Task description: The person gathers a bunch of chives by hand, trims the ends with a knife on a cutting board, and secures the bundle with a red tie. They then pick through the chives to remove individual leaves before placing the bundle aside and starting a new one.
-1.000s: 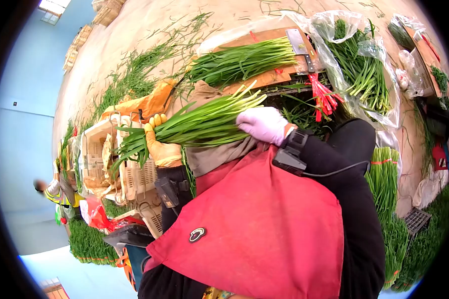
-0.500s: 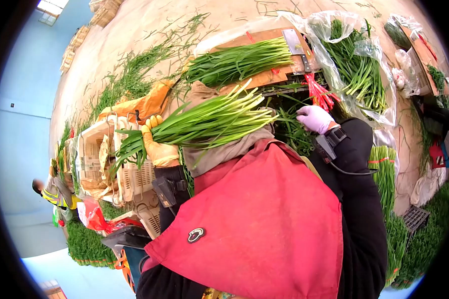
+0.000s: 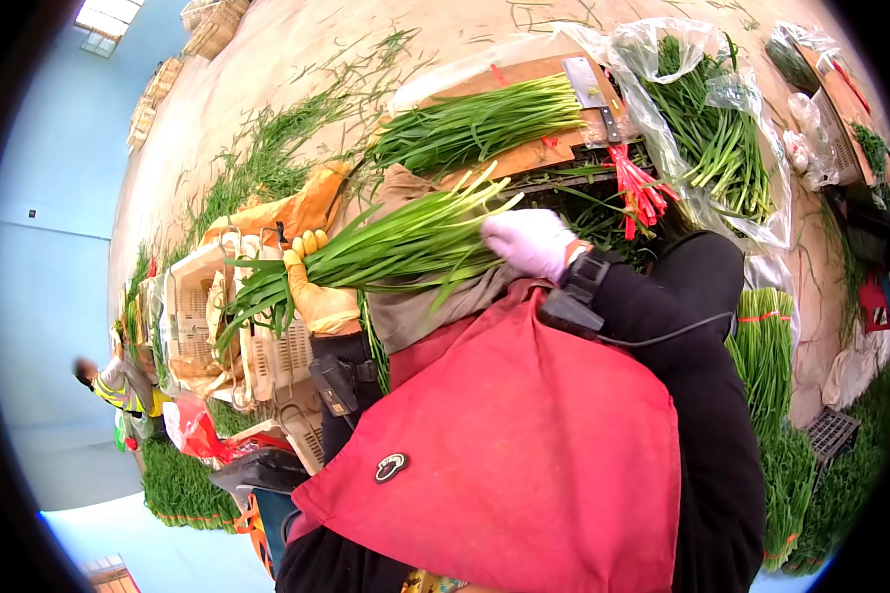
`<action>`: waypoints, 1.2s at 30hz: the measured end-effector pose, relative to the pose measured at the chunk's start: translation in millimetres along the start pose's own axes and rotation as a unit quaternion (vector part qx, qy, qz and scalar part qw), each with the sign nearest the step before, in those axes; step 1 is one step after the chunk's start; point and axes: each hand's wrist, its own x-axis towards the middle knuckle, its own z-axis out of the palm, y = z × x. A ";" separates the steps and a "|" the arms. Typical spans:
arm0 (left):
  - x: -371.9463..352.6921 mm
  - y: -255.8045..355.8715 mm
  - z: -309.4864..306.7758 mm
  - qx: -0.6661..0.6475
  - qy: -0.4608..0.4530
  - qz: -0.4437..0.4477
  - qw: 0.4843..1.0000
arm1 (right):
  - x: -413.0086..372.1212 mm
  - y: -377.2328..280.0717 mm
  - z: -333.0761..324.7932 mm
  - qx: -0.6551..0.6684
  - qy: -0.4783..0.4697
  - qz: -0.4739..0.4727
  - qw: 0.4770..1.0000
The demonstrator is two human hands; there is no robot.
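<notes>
While the bunch of greens (image 3: 396, 247) lay across the person's lap, above a red apron (image 3: 524, 445), no tie could be seen around it, so it looked gathered but not yet bound. Loose red ties (image 3: 638, 188) lay just beyond it, near the right hand. Further off, a second bunch (image 3: 475, 124) rested on a wooden board (image 3: 524, 156) with a cleaver (image 3: 591, 84) at its pale end. More greens filled a clear plastic bag (image 3: 752, 212) to the right. Bundles (image 3: 761, 346) already banded in red stood at the far right, so judging from that, some of the bundling was finished and much remained.

The left hand (image 3: 318, 296), in a yellow glove, was closed firmly around the bunch of greens near its dark leafy end, thumb side up, with the leaf tips fanning out past it. The right hand (image 3: 529, 242), in a pale glove, was wrapped over the top of the same bunch close to the light stalk ends, fingers curled down onto it. Both forearms were bent inward, and each wrist carried a black strapped device. Pale plastic crates (image 3: 267, 356) sat beside the left arm, and another person (image 3: 109, 381) was crouched far off at the left edge.
</notes>
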 end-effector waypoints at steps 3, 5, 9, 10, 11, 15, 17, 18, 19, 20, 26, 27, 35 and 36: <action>2.7 -0.1 -4.0 0.007 0.008 0.007 1.000 | -30.9 59.9 -3.8 -0.029 0.028 0.074 0.996; 4.0 0.6 -8.0 0.012 0.007 0.011 1.000 | -57.4 99.1 -15.0 -0.099 -0.058 0.214 0.970; 5.9 -1.2 -7.2 0.006 0.003 0.010 1.000 | -112.6 181.0 -8.6 -0.139 -0.192 0.285 0.929; 5.2 -1.4 -4.6 0.006 0.002 0.012 1.000 | -107.1 155.4 -20.2 -0.093 -0.139 0.308 0.937; 4.1 -1.5 -1.2 0.006 0.000 0.014 1.000 | -97.1 117.0 -37.7 -0.045 -0.085 0.329 0.939; -1.7 -4.2 25.8 0.007 -0.028 0.023 0.999 | -78.2 84.9 -27.1 0.260 -0.160 0.312 0.900; 0.5 -7.0 43.1 0.007 -0.068 0.026 0.997 | -68.7 79.1 -11.7 0.205 -0.152 0.137 0.957; -3.8 -6.6 57.8 -0.007 -0.158 0.000 0.987 | -63.3 78.4 -2.0 0.186 -0.126 0.087 0.971; -14.6 -10.0 84.3 0.007 -0.254 0.009 0.967 | -56.8 77.3 6.4 0.165 -0.100 0.037 0.980; -22.8 -13.9 106.4 0.040 -0.193 0.044 0.979 | -48.4 72.5 9.9 0.170 -0.118 0.045 0.977; -35.4 -10.8 178.4 0.089 -0.231 0.136 0.959 | -32.4 46.9 6.2 0.343 -0.128 0.090 0.926; -41.3 -9.9 189.0 0.094 -0.243 0.151 0.954 | -34.0 45.7 7.2 0.428 -0.150 0.132 0.881; -74.0 9.1 150.6 0.333 -0.484 0.089 0.804 | -14.7 40.9 11.3 0.841 -0.010 -0.018 0.541; -73.7 13.4 133.8 0.372 -0.541 0.076 0.751 | -13.2 38.8 11.4 0.858 0.006 -0.021 0.514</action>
